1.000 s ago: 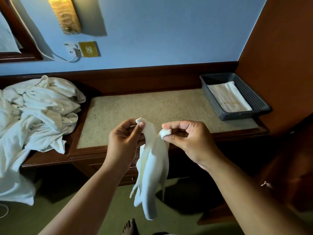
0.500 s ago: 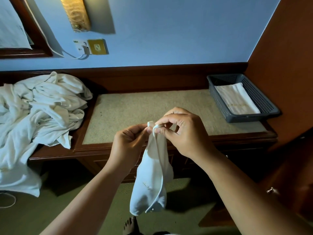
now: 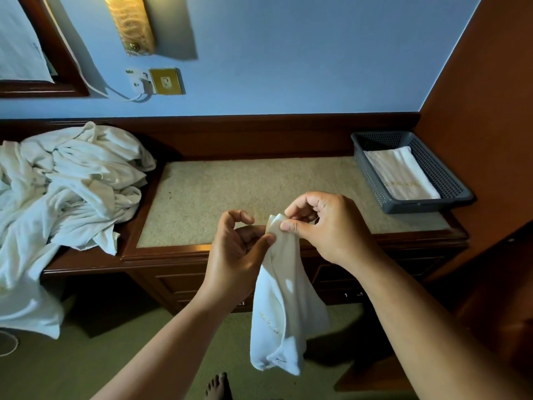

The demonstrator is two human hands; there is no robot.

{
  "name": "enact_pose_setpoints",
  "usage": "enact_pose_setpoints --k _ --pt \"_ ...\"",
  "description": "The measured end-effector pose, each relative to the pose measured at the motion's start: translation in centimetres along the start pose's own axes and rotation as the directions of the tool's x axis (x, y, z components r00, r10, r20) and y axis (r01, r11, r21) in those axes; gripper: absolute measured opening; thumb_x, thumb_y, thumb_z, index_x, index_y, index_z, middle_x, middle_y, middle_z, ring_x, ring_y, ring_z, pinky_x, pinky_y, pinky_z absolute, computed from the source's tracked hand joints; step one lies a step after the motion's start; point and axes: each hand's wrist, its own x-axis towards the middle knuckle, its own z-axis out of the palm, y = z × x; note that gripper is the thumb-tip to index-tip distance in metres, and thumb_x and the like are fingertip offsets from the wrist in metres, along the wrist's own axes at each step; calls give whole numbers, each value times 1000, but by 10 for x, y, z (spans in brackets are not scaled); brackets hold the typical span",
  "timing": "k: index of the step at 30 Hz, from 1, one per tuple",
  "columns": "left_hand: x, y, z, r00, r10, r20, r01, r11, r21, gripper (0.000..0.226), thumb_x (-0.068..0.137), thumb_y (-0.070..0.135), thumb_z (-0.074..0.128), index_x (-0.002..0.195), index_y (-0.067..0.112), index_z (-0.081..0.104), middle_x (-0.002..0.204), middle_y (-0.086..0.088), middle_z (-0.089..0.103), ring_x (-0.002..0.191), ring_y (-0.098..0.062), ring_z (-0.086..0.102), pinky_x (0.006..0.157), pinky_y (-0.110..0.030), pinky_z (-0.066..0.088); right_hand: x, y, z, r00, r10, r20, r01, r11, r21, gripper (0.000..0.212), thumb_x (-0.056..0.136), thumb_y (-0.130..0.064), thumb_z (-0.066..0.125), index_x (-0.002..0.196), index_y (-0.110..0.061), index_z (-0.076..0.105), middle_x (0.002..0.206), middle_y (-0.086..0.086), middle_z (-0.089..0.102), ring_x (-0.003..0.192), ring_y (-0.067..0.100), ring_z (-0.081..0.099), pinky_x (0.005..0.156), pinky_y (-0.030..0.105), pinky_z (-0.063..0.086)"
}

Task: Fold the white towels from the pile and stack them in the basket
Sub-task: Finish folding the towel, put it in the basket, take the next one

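A small white towel hangs doubled over in front of the desk's front edge. My right hand pinches its top corners between thumb and forefinger. My left hand touches the same top edge with its thumb, the fingers loosely curled. The pile of crumpled white towels lies on the left end of the desk and spills over its edge. At the far right stands the grey perforated basket with one folded white towel lying flat in it.
The wooden desk has a beige inset top between pile and basket. An orange-brown wall panel stands close on the right. A wall socket with a cable and a lamp sit above. My bare foot is on the green carpet.
The two top corners, held apart a second ago, have been brought together into my right hand. The towel now hangs doubled and shorter. The view has shifted slightly left.
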Motion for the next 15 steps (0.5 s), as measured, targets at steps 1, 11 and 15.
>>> enact_pose_setpoints --k 1,11,15 --pt "0 0 1 1000 12 3 -12 1000 21 31 93 -8 60 106 11 39 96 -24 73 87 -34 72 77 -43 57 0 2 -2 1000 4 17 -3 1000 -5 18 74 -22 88 85 -25 75 75 -12 70 76 2 66 66 9 46" --pt "10 2 1 982 81 172 -143 912 385 28 91 5 70 94 15 44 95 -12 74 90 -26 72 79 -47 57 -4 7 -24 936 96 337 -40 985 -169 29 92 -33 71 119 -42 68 96 -13 72 78 11 68 75 38 58" --pt "9 7 4 975 95 199 -174 885 431 27 91 1 70 89 10 44 95 -10 75 90 -27 72 81 -50 56 -6 6 -31 934 45 355 10 988 -151 14 93 -25 70 107 -26 71 67 -35 59 59 -8 57 51 10 40"
